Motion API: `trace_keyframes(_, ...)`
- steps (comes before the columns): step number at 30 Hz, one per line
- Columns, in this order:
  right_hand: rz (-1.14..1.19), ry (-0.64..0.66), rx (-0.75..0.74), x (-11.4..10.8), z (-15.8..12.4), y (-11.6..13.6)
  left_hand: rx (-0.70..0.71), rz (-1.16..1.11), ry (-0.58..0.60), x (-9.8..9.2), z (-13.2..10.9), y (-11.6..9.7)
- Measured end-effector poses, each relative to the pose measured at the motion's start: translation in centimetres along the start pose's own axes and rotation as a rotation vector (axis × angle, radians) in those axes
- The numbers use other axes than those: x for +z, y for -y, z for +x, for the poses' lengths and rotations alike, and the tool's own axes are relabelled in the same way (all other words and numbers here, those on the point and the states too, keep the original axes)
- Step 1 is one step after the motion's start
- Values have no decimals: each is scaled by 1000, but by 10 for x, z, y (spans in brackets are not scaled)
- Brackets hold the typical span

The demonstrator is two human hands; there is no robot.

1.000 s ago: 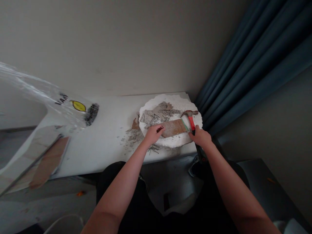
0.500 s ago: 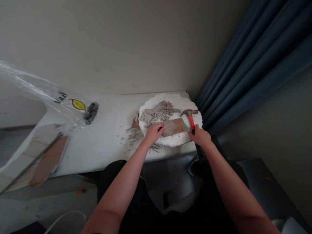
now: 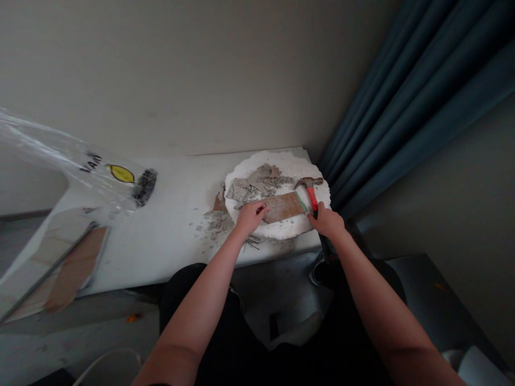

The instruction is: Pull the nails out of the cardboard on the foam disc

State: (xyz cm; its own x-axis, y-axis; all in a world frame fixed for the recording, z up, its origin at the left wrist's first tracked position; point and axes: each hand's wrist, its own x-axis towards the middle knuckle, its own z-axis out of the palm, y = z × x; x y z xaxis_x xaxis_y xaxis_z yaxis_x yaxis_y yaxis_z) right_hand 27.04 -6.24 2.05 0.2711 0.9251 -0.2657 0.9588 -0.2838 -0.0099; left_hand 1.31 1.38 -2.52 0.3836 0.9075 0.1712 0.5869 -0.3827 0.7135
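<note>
My left hand [image 3: 251, 218] rests at the left end of a brown cardboard strip [image 3: 282, 207], and its fingers pinch what looks like a thin dark nail. The strip, dotted with rows of small holes or nail points, lies on a white foam slab [image 3: 277, 171] with a ragged edge. My right hand [image 3: 326, 222] grips the hammer [image 3: 313, 192], which has a red-and-black handle. Its steel head points left, just above the strip. Torn grey-printed cardboard scraps [image 3: 245, 189] lie on the slab, and loose nails [image 3: 252, 242] lie on the table below it.
The white table [image 3: 161, 236] is scattered with grey crumbs [image 3: 217, 220] left of the slab. A clear plastic bag [image 3: 80, 150] with a yellow label hangs at left above a cardboard sheet and metal bar [image 3: 74, 268]. A blue curtain [image 3: 402, 107] closes the right side.
The whole scene has shifted slightly left and up in view. Both hands stay at the same places, on the strip and the hammer.
</note>
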Motion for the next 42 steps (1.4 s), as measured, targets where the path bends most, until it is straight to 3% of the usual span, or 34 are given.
trace_keyframes(18,24,21,7,1,2,-2,10,43,-2,0,0,-2)
trace_keyframes(26,24,4,-21,-10,-6,-2,66,116,-10,2,-3,-4)
trace_keyframes(32,138,110,-43,-1,-14,-7,70,118,-17,2,-5,-4)
trace_keyframes(36,388,23,-40,1,-14,-11,60,128,-16,2,-4,-8)
trace_keyframes(39,773,-22,-24,-16,-23,-12,57,146,-14,3,-3,-10)
trace_keyframes(42,1122,-18,-29,-38,-52,-11,65,154,-10,3,-2,-10)
